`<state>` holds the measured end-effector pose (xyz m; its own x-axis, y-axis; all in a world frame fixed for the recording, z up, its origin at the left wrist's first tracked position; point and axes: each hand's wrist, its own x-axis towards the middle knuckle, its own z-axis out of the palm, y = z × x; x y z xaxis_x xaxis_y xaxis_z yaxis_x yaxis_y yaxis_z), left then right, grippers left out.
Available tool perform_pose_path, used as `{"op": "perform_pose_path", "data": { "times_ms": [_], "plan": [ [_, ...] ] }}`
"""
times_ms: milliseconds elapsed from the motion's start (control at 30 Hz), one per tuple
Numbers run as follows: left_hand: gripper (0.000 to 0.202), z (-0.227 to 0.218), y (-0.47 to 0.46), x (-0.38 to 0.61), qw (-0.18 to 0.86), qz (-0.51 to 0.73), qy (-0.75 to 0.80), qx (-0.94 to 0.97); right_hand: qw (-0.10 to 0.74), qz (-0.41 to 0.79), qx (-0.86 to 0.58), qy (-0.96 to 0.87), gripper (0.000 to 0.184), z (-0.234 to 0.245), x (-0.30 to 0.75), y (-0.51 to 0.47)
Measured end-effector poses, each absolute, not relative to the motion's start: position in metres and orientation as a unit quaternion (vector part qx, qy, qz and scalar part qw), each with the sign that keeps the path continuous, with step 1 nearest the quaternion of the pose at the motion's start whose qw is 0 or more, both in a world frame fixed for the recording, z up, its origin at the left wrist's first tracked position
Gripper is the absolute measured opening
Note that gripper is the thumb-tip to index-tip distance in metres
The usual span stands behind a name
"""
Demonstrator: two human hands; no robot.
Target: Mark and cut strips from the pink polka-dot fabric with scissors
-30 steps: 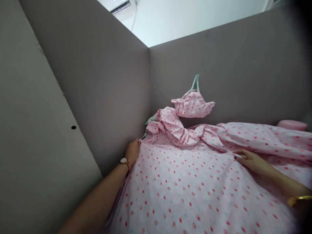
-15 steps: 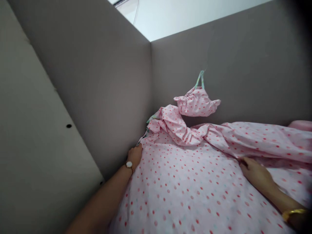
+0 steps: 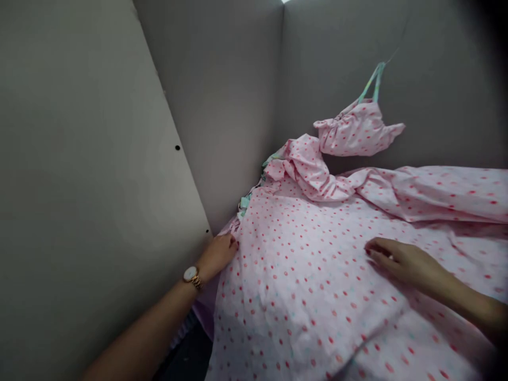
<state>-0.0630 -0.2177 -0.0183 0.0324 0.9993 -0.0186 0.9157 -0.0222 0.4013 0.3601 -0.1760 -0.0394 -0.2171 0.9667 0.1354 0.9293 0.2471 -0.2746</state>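
Observation:
A pink bed sheet (image 3: 301,275) with red dots covers the mattress in front of me. My left hand (image 3: 217,255), with a gold watch on its wrist, grips the sheet's left edge down by the grey panel. My right hand (image 3: 400,260) lies flat on top of the sheet, fingers spread and pointing left. Beyond my hands the sheet is bunched into a ridge (image 3: 313,172) near the corner. A small pouch of the same fabric (image 3: 359,129) hangs from a green strap on the back panel.
Grey panels (image 3: 99,159) close in the bed on the left and at the back (image 3: 436,95), meeting in a corner. A dark gap (image 3: 190,354) opens between the mattress and the left panel.
The view has tipped down and to the left. My left hand has slid nearer along the sheet's edge. My right hand has moved left across the top of the sheet.

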Motion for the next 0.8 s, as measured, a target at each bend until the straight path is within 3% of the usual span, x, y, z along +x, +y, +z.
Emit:
{"op": "perform_pose_path", "data": {
  "times_ms": [100, 500, 800],
  "plan": [
    [0.022, -0.024, -0.215, -0.057, 0.13, 0.13, 0.707, 0.683, 0.079, 0.089, -0.551, -0.826, 0.023, -0.048, 0.342, -0.189],
    [0.025, -0.039, -0.225, -0.057, 0.093, 0.163, 0.704, 0.684, 0.104, 0.03, -0.519, -0.848, 0.026, -0.068, 0.348, -0.197],
    [0.021, -0.045, -0.232, -0.07, 0.124, 0.216, 0.68, 0.69, 0.104, 0.031, -0.528, -0.842, 0.032, -0.063, 0.344, -0.21]
  ]
}}
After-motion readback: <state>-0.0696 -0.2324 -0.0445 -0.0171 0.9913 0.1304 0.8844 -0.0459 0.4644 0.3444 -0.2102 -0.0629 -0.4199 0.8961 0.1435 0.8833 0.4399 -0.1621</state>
